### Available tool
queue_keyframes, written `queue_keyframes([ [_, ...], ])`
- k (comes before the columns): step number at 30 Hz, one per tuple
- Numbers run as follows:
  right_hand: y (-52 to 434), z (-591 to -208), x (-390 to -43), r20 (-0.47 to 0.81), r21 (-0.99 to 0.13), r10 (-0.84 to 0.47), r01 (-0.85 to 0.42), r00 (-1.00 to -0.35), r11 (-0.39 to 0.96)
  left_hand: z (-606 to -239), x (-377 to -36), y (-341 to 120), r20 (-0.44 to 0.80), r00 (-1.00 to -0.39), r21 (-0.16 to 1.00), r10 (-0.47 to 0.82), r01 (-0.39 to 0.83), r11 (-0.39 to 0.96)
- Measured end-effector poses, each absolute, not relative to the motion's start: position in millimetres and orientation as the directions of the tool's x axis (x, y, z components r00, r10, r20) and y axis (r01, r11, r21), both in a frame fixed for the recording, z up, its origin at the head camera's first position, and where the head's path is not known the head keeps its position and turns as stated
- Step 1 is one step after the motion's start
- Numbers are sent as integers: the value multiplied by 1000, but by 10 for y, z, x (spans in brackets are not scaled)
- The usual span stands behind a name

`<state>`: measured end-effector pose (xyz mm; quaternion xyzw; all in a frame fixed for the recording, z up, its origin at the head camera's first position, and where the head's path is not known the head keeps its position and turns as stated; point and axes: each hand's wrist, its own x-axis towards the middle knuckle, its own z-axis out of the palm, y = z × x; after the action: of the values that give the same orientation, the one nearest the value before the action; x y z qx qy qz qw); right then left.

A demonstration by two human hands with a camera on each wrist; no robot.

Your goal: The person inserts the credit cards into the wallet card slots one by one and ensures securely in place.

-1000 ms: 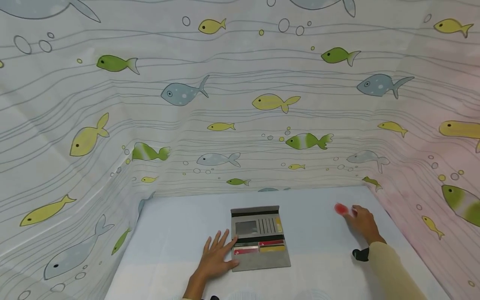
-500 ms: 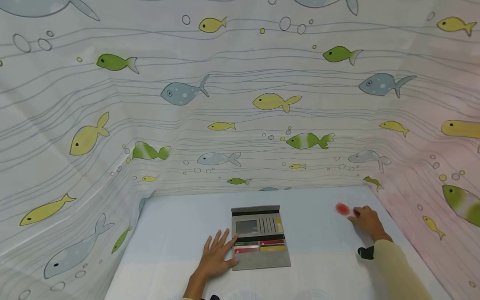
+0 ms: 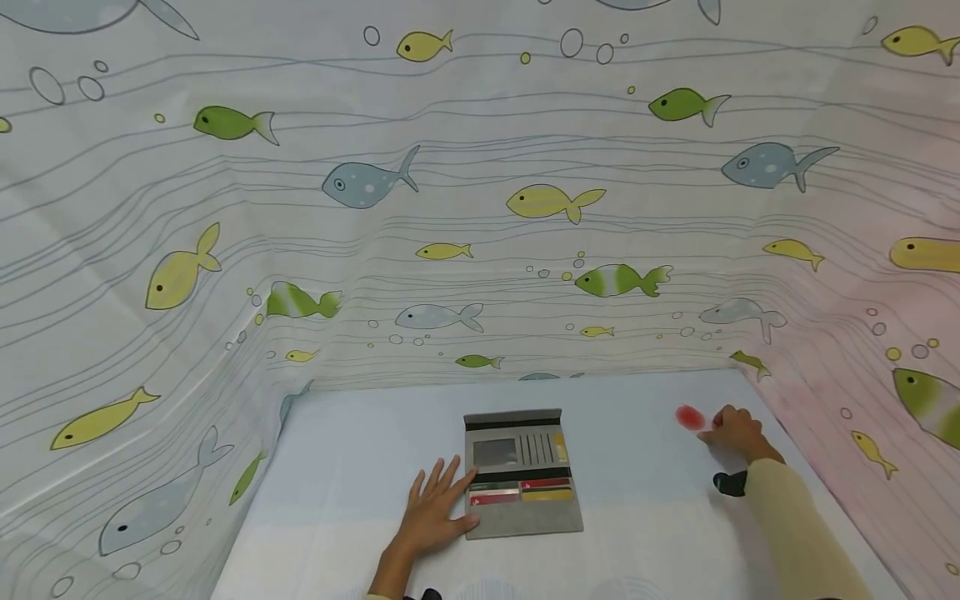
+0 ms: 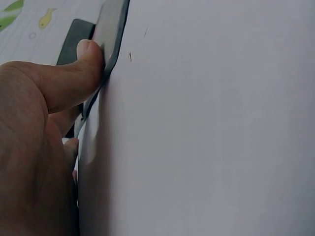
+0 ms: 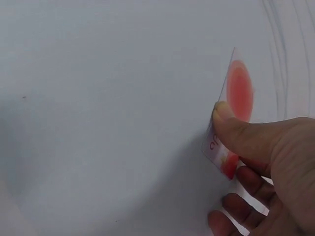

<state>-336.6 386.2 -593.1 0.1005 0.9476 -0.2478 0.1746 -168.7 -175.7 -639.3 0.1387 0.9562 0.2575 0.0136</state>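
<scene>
Bright, even light with soft shadows; wrist views are close and slightly blurred.

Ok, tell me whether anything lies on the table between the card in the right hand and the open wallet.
Nothing visible does. The right hand pinches the card; only bare table lies between it and the wallet, which the left hand touches.

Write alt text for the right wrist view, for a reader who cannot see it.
The right hand pinches a pale card with a red oval mark between thumb and fingers, lifting its edge off the plain white table. Small red print near its lower corner is unreadable.
</scene>
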Motion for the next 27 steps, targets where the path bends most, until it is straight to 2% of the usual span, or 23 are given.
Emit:
queue_keyframes([
  [6, 3889, -5979, -3428, -419, -415, 129, 316, -899, 853, -6413, -1698, -1758, 47, -962, 495, 268, 256, 831],
  [12, 3867, -5916, -3397, -433, -444, 124, 331, -893, 832, -6440, -1692, -1751, 58, -964, 490, 261, 255, 834],
  [15, 3820, -5866, -3363, -398, -452, 102, 292, -912, 843, -6423, -1704, -1754, 60, -963, 494, 263, 258, 831],
  [22, 3782, -5862, -3298, -215, -508, 51, 156, -975, 847, -6397, -1714, -1746, 48, -963, 515, 267, 252, 819],
  [27, 3793, -5894, -3201, -156, -570, 70, 148, -985, 808, -6404, -1702, -1765, 42, -961, 507, 272, 255, 823],
])
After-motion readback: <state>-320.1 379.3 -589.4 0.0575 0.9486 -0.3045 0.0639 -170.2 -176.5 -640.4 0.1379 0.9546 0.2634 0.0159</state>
